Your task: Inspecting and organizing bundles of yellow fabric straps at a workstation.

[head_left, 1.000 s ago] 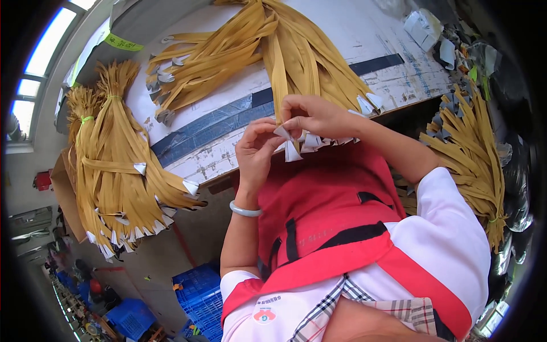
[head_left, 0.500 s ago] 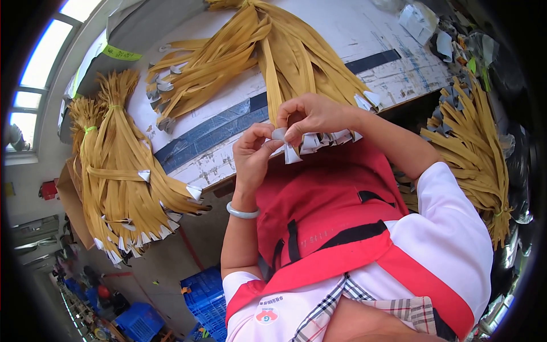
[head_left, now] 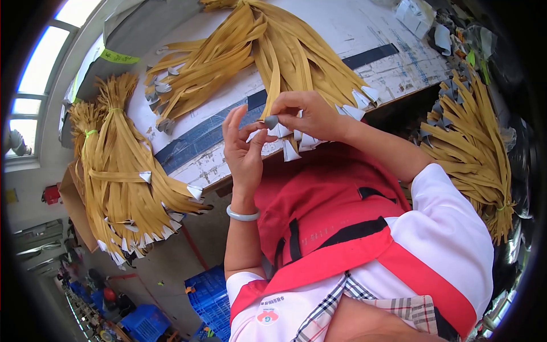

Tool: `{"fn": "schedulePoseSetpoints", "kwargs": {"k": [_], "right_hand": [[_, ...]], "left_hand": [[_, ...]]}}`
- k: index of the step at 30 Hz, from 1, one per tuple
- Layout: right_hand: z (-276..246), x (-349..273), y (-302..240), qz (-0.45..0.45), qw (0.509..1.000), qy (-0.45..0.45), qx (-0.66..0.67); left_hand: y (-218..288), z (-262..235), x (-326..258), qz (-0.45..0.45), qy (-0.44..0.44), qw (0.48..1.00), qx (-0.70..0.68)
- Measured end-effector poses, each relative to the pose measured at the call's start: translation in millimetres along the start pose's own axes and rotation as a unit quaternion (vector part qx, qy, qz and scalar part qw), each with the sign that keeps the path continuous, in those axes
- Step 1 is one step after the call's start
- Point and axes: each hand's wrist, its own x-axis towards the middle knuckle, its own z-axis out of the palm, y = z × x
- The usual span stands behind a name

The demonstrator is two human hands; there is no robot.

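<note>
At the table's near edge, my right hand (head_left: 307, 115) pinches the end of a mustard-yellow fabric strip between thumb and fingers. A small grey tab (head_left: 271, 121) shows at that end. Close beside it on the left, my left hand (head_left: 244, 149) is open, its fingers spread; whether a fingertip touches the strip cannot be made out. The strip belongs to a large bundle of yellow strips (head_left: 296, 54) fanned over the table. Several of its ends with white tabs (head_left: 290, 150) hang over the edge below my hands.
A white, scuffed table (head_left: 419, 74) carries dark tape bands (head_left: 199, 135). Tied bundles of yellow strips (head_left: 122, 165) hang at its left, beside a cardboard box (head_left: 78, 205). Another bundle (head_left: 470, 162) lies at the right. Blue crates (head_left: 208, 299) stand on the floor at lower left.
My left hand has let go of the white-and-grey tab and spread its fingers. My right hand has shifted slightly left, holding a strip end with a grey tab.
</note>
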Motion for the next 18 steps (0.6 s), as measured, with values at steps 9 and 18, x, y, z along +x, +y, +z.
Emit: {"fn": "schedulePoseSetpoints", "kwargs": {"k": [9, 18], "right_hand": [[10, -8, -12, 0.169, 0.971, -0.017, 0.171], [-29, -9, 8, 0.095, 0.993, 0.048, -0.049]], "left_hand": [[-13, -21, -4, 0.116, -0.114, 0.950, 0.265], [28, -131, 42, 0.101, 0.269, 0.947, 0.146]]}}
